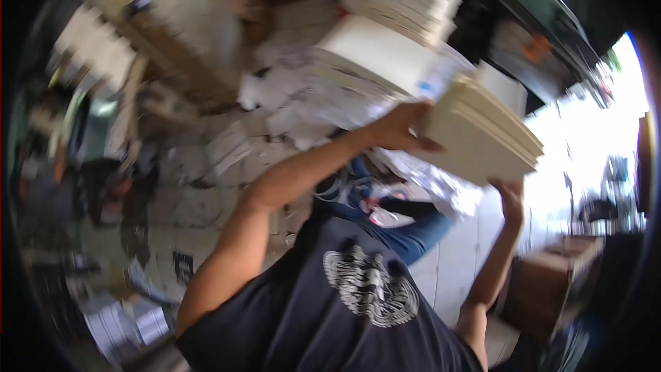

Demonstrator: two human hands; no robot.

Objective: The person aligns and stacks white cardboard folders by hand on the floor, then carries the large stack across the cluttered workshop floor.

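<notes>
Between my two hands is a thick stack of cream paper blocks [482, 131], lifted and tilted, its layered edges turned to the upper right. My left hand [406, 129] grips its left end, with the thumb over the near face. At the lower right corner, my right hand [509, 200] has its fingers closed on the edge. Just beyond the held stack stands a tall pile of white paper blocks [375, 52]. Motion blur hides the finer detail of the sheets.
Crumpled white paper [296, 96] lies around the pile's base. A cardboard box [551, 279] stands at the right. White stacks [113, 324] sit at the lower left. Another person [76, 186] shows, blurred, at the far left. A dark machine [551, 21] fills the upper right.
</notes>
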